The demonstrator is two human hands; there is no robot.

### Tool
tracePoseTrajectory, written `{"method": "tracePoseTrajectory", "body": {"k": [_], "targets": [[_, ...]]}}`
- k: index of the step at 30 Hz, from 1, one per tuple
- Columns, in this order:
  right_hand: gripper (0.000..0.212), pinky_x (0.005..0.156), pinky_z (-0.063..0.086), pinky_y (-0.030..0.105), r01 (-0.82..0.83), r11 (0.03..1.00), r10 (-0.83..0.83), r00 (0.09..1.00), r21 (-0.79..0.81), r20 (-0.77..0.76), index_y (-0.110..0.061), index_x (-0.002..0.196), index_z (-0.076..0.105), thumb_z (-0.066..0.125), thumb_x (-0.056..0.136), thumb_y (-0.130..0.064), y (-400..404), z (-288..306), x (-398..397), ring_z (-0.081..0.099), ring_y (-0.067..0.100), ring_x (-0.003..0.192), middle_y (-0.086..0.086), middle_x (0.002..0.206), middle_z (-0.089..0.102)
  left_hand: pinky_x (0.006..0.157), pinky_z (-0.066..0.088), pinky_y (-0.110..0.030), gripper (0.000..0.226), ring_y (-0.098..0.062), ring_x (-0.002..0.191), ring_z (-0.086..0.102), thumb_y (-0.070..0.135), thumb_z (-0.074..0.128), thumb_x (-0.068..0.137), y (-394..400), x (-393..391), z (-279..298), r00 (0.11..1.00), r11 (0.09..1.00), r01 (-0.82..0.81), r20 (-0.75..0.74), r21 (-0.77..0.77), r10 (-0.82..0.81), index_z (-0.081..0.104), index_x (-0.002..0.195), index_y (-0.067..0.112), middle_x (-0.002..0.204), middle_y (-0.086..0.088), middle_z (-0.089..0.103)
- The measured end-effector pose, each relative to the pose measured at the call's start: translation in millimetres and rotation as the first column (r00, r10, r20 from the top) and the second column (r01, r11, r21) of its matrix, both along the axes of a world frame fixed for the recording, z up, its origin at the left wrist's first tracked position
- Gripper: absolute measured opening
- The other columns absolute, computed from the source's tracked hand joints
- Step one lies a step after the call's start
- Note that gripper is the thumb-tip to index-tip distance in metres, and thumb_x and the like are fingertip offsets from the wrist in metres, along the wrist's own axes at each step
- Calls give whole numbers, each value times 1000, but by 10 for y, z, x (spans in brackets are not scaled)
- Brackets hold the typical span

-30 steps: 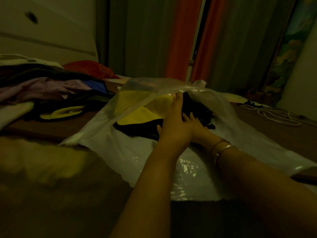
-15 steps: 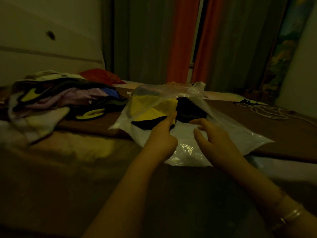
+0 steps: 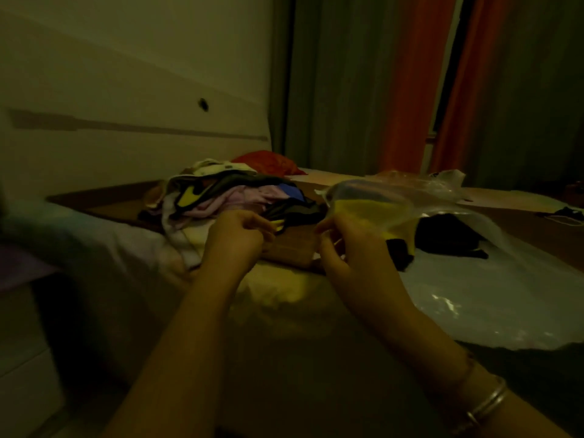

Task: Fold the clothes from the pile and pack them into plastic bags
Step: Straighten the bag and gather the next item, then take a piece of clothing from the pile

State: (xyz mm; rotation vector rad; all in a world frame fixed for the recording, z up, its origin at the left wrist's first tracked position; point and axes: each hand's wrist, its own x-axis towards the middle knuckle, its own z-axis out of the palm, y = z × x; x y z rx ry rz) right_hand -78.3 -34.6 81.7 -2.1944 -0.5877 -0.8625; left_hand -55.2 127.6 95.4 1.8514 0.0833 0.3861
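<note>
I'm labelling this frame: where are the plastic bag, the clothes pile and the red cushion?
plastic bag [image 3: 474,298]: head view, shiny lower sheet.
clothes pile [image 3: 240,197]: head view, pink garment.
red cushion [image 3: 268,161]: head view, top.

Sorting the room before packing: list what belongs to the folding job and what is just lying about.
Job: pile of clothes; plastic bag; yellow garment and black garment inside it.

Lying about: red cushion; white cable; orange curtains.

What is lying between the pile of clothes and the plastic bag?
In the head view, only a bare brown strip of bed separates the pile of clothes from the plastic bag.
</note>
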Motion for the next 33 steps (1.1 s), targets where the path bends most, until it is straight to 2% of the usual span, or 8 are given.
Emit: {"method": "tracePoseTrajectory", "body": {"k": [5, 10, 15, 18, 22, 25, 28, 33], "targets": [[13, 64, 56, 37, -131, 989, 141, 973, 62, -185, -21, 104, 58, 47, 97, -19, 668, -105, 274, 60, 12, 74, -7, 83, 59, 86, 53, -56, 39, -41, 94, 65, -13, 44, 82, 570, 174, -207, 984, 976, -176, -57, -127, 170, 67, 66, 14, 93, -20, 67], [16, 76, 49, 29, -130, 990, 140, 944, 55, -300, -12, 107, 60, 53, 93, -16, 1250, -267, 1067, 54, 16, 93, 2, 107, 57, 87, 53, -43, 37, -30, 96, 62, -12, 46, 84, 928, 289, -413, 960, 943, -278, -54, -185, 273, 65, 72, 17, 102, -13, 67], [26, 83, 37, 23, -181, 971, 147, 968, -156, -204, -7, 117, 58, 47, 93, -4, 1764, -412, 1971, 48, 21, 111, 10, 124, 52, 77, 51, -22, 48, -10, 68, 63, -15, 42, 88, 1430, 551, -792, 947, 900, -314, -172, -302, 272, 62, 56, 15, 65, -10, 65], [40, 86, 39, 28, -178, 958, 155, 981, -223, -118, -10, 128, 51, 46, 90, 1, 2075, -386, 2348, 48, 26, 115, 11, 131, 48, 91, 51, -40, 29, -28, 92, 63, -11, 46, 86, 1684, 752, -953, 904, 852, -427, -177, -304, 390, 65, 80, 10, 91, -13, 67], [55, 90, 49, 42, -166, 930, 128, 982, -326, -136, -20, 140, 43, 59, 89, -7, 2498, -341, 2818, 48, 32, 117, 9, 141, 35, 91, 50, -42, 33, -27, 95, 61, -12, 47, 86, 1780, 964, -1063, 901, 852, -433, -170, -293, 399, 61, 77, 17, 98, -13, 65], [30, 83, 49, 44, -80, 909, 36, 993, -409, -112, -14, 120, 58, 57, 90, -13, 2701, -341, 2967, 51, 34, 111, 10, 132, 44, 90, 50, -44, 36, -30, 94, 62, -15, 46, 83, 1768, 1079, -1157, 906, 853, -423, -169, -305, 388, 60, 74, 17, 94, -13, 65], [13, 68, 44, 40, -60, 952, 18, 990, -299, -140, -10, 103, 55, 46, 93, -10, 2665, -301, 2936, 57, 35, 95, 13, 107, 59, 90, 50, -46, 38, -35, 97, 62, -18, 44, 81, 1666, 1149, -1168, 920, 867, -391, -137, -308, 367, 58, 70, 15, 90, -18, 64], [24, 70, 48, 44, 52, 982, -78, 988, -181, -136, -8, 120, 45, 43, 98, -15, 2108, -22, 2695, 60, 34, 92, 14, 102, 62, 87, 52, -47, 38, -31, 90, 62, -15, 44, 82, 1388, 1087, -1093, 948, 900, -319, -84, -296, 308, 60, 71, 18, 90, -14, 65]]}}
